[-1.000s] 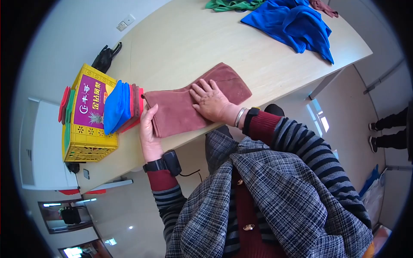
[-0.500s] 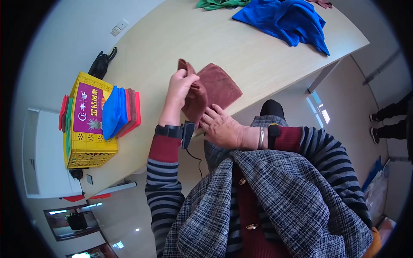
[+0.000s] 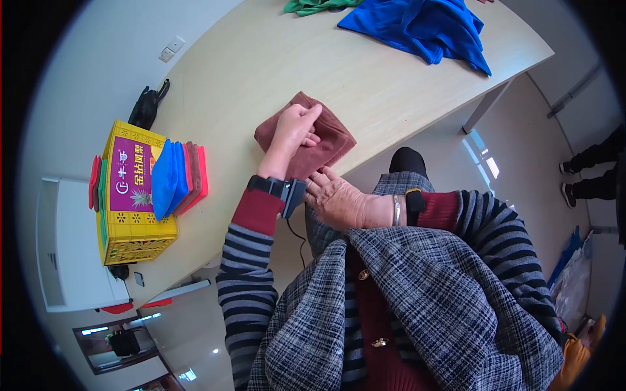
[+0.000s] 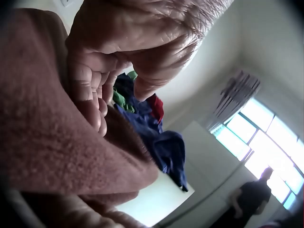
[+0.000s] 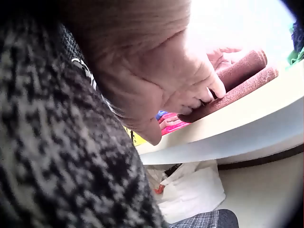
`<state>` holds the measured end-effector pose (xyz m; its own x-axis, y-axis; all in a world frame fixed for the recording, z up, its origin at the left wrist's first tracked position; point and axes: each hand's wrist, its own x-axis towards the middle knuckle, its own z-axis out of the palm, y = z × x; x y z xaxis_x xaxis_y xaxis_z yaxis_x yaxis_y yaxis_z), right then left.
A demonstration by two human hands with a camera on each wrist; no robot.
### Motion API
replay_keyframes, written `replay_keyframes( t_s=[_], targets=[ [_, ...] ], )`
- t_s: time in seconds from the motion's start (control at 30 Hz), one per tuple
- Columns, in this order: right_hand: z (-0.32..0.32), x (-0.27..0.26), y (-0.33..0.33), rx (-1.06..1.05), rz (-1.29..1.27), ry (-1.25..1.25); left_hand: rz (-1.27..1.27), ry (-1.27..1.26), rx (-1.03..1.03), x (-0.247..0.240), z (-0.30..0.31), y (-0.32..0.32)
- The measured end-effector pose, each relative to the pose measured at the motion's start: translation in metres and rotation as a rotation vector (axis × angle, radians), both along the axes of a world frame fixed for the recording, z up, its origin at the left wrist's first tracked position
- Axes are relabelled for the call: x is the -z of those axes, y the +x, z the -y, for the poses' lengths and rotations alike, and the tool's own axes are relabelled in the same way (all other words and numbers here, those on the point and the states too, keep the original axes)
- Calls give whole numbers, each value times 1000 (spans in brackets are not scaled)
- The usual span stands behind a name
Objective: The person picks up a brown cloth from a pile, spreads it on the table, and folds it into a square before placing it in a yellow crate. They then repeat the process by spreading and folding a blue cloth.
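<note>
A brown cloth (image 3: 332,140), folded into a thick pad, lies near the table's front edge. Over its top is my left hand (image 3: 295,130), fingers bent and gripping a layer of the fold. The left wrist view shows those fingers (image 4: 92,102) against the fuzzy cloth (image 4: 42,123), thumb apart from them. My right hand (image 3: 339,201) rests at the cloth's near edge, its fingers fairly straight and touching it. In the right wrist view, two layers of the cloth (image 5: 247,85) stand slightly apart beside the right hand (image 5: 156,76).
On the left stands a yellow crate (image 3: 140,244), with folded blue cloths (image 3: 171,179), brown and red ones against its side. A crumpled blue cloth (image 3: 417,29) and a green cloth (image 3: 319,5) lie at the table's far side. A black object (image 3: 149,104) is behind the crate.
My left hand moved from the cloth's left end, lifted that end and folded it over to the right. My right hand slid from the cloth's top to its near edge.
</note>
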<state>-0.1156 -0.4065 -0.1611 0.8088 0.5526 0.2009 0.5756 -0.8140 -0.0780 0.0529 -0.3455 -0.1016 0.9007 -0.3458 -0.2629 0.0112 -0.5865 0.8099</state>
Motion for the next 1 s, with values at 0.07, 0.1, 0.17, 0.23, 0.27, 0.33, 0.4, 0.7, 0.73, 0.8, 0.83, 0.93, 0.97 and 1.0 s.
replay_keyframes(
  t_s=[0.07, 0.1, 0.17, 0.23, 0.27, 0.33, 0.4, 0.7, 0.73, 0.8, 0.83, 0.93, 0.97, 1.0],
  targets=[
    [-1, 7, -1, 20, 95, 23, 19, -252, -10, -12, -20, -10],
    [0, 7, 0, 33, 144, 36, 29, -376, -12, -16, -32, -14],
    [6, 4, 1, -2, 94, 42, 311, -111, -30, -17, -67, -24],
    [13, -11, 3, -80, -4, 50, 586, 159, -51, -5, -87, -36],
    [18, -32, 7, -87, -6, 48, 723, 236, -5, 8, -94, -41],
    [34, -99, 27, -72, -576, 238, 992, 397, 85, 32, -104, -48],
    [30, -102, 51, -55, -866, 326, 925, 380, 103, 49, -107, -48],
    [43, -21, 106, 203, 226, 297, 782, 611, 201, 35, -89, -63],
    [51, -20, 106, 190, 213, 308, 744, 575, 204, 33, -88, -65],
    [56, -5, 114, 230, 172, 407, 702, 602, 190, 38, -85, -63],
    [57, -2, 116, 268, 148, 500, 690, 613, 178, 43, -86, -61],
    [62, -3, 120, 341, 11, 452, 657, 655, 170, 46, -91, -61],
    [60, -4, 119, 348, 15, 449, 676, 628, 195, 39, -87, -61],
    [55, 0, 121, 370, 30, 440, 635, 724, 203, 30, -85, -63]
  ],
)
